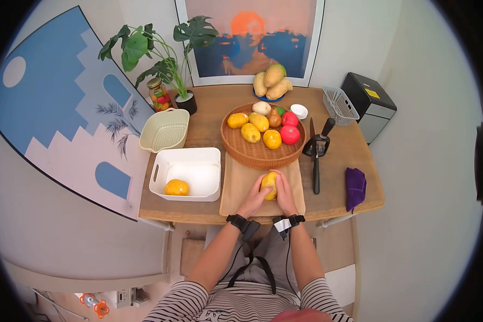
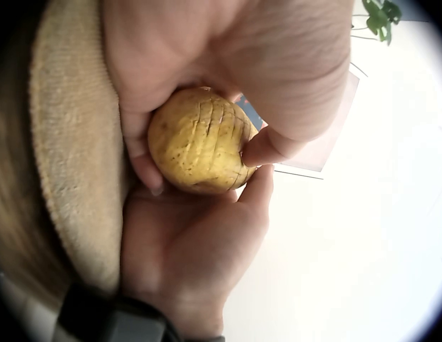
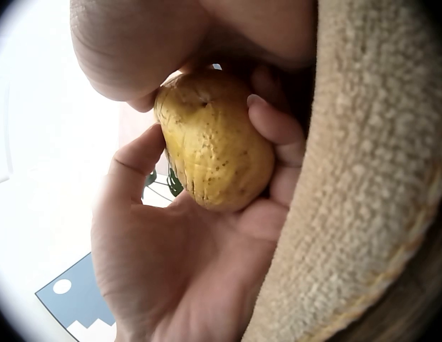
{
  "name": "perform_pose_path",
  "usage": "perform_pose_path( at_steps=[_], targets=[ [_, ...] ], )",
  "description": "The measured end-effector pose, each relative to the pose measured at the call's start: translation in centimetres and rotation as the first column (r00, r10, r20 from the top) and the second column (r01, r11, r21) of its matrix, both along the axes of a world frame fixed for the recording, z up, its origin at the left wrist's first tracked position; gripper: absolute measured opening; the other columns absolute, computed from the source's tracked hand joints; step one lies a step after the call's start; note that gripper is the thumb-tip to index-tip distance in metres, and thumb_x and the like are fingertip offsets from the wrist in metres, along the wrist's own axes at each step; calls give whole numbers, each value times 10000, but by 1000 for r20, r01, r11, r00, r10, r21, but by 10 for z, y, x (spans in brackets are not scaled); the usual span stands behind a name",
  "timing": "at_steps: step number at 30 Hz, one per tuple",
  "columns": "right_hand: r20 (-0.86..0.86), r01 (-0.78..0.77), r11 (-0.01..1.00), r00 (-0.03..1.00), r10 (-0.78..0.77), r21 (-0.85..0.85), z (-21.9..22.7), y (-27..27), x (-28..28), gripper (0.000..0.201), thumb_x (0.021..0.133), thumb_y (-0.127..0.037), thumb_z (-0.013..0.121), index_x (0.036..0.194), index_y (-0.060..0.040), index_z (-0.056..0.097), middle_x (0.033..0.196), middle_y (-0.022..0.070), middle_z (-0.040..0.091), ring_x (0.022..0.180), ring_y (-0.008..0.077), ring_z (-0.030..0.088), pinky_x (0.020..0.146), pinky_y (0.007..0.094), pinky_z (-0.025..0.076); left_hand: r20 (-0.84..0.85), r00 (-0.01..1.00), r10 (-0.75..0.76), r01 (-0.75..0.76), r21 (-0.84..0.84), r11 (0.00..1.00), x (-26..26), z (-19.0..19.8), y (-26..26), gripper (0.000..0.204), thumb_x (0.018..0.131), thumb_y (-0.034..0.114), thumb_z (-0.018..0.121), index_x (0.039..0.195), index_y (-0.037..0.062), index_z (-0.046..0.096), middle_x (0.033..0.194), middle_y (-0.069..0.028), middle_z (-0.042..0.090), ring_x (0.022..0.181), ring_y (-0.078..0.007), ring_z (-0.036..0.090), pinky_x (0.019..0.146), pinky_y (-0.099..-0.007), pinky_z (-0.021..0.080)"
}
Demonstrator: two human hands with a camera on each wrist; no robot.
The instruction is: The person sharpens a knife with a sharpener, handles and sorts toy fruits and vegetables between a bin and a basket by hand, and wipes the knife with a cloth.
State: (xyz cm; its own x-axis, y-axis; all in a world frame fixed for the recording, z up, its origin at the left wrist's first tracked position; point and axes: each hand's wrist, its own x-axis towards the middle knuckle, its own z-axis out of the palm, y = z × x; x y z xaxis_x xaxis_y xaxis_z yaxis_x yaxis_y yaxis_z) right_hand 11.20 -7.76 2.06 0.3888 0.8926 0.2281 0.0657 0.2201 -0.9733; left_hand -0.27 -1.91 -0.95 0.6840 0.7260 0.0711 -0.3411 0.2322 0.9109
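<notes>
Both hands hold one yellow potato (image 1: 269, 185) just above the tan mat (image 1: 236, 190) at the front of the bench (image 1: 359, 155). In the left wrist view, the potato has a row of thin cuts across its top. So the cutting looks mostly done, though I cannot tell how deep the cuts go. Another yellow potato (image 1: 176, 187) already lies in the white tub (image 1: 161, 172), and more fruit and potatoes wait in the round basket (image 1: 236, 145). The knife (image 1: 316, 172) lies on the bench to the right of the mat, and no hand touches it. My guess is that this potato is nearly finished and the ones in the basket are still to do.

The left hand (image 1: 254, 197) cups the potato from the left, with fingers curled under it and the thumb on its side. The right hand (image 1: 285, 196) wraps it from the right, with fingers and thumb curled round it. Each grip is snug on the potato. Both forearms reach forward side by side, with the wrists close together.
</notes>
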Motion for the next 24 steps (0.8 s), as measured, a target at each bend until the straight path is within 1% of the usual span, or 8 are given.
perform_pose_path(
  at_steps=[2, 10, 12, 14, 17, 19, 22, 24],
  targets=[
    [-34, -12, 1000, 999, 11, -28, 2, 0, 0, 326, 1051, -245, 402, 1235, -16, 543, 1064, 73, 582, 979, 137, 542, 870, 265, 435, -11, 1000, 2, -2, 20, 1000, -2, 6, -2, 451, 949, 62, 500, 1384, 21, 389, 1273, -72, 502, 1190, -154, 483, 1007, -305, 403],
    [-173, -61, 992, 984, 41, -112, 15, -6, -3, 318, 1027, -236, 459, 1271, -39, 509, 1022, 63, 586, 893, 148, 572, 729, 265, 493, -151, 985, -89, 64, -159, 985, -4, 21, -2, 408, 993, 152, 485, 1368, 12, 404, 1225, -84, 534, 1132, -153, 526, 965, -291, 435],
    [-211, -74, 987, 977, 43, -144, 14, -6, -3, 324, 1017, -234, 479, 1278, -45, 504, 1023, 65, 589, 887, 152, 578, 707, 265, 500, -128, 991, -44, 32, -91, 995, -3, 20, -3, 407, 994, 158, 489, 1365, 13, 406, 1233, -83, 529, 1144, -153, 521, 969, -293, 434],
    [38, 29, 997, 999, -26, -65, 3, -1, -1, 330, 993, -222, 515, 1274, -50, 510, 1034, 79, 598, 911, 163, 586, 760, 275, 496, -101, 995, -4, 2, -23, 1000, 0, 11, -3, 406, 995, 164, 494, 1362, 14, 409, 1242, -82, 525, 1155, -153, 515, 973, -294, 433],
    [79, 30, 999, 996, -27, -40, 5, -2, -2, 335, 975, -196, 543, 1273, -46, 510, 1062, 84, 586, 957, 163, 574, 835, 277, 477, -79, 995, 66, -56, 115, 992, 1, 0, -1, 404, 978, 172, 519, 1335, 5, 427, 1233, -98, 529, 1139, -160, 519, 953, -289, 443],
    [98, 17, 999, 995, -12, -51, 7, -1, -2, 332, 979, -184, 536, 1281, -49, 503, 1077, 76, 568, 968, 151, 558, 846, 269, 469, -56, 998, 10, -11, -10, 1000, 2, -3, 3, 415, 963, 145, 513, 1343, 5, 419, 1265, -101, 511, 1201, -173, 480, 1035, -308, 379],
    [101, 23, 999, 995, -19, -35, 1, 0, -1, 335, 975, -178, 545, 1280, -49, 504, 1065, 76, 572, 978, 155, 558, 877, 274, 456, -42, 999, 6, -7, -23, 1000, 3, -6, 3, 415, 957, 127, 501, 1347, 11, 415, 1268, -102, 507, 1196, -169, 481, 1016, -302, 395],
    [143, 27, 1000, 989, -29, 14, -4, 1, 1, 338, 974, -196, 547, 1285, -71, 505, 1018, 59, 577, 887, 127, 571, 749, 246, 499, -34, 999, 7, -8, -19, 1000, 3, -9, 2, 410, 965, 136, 498, 1346, 10, 415, 1265, -102, 509, 1192, -169, 484, 1013, -301, 396]
  ],
)
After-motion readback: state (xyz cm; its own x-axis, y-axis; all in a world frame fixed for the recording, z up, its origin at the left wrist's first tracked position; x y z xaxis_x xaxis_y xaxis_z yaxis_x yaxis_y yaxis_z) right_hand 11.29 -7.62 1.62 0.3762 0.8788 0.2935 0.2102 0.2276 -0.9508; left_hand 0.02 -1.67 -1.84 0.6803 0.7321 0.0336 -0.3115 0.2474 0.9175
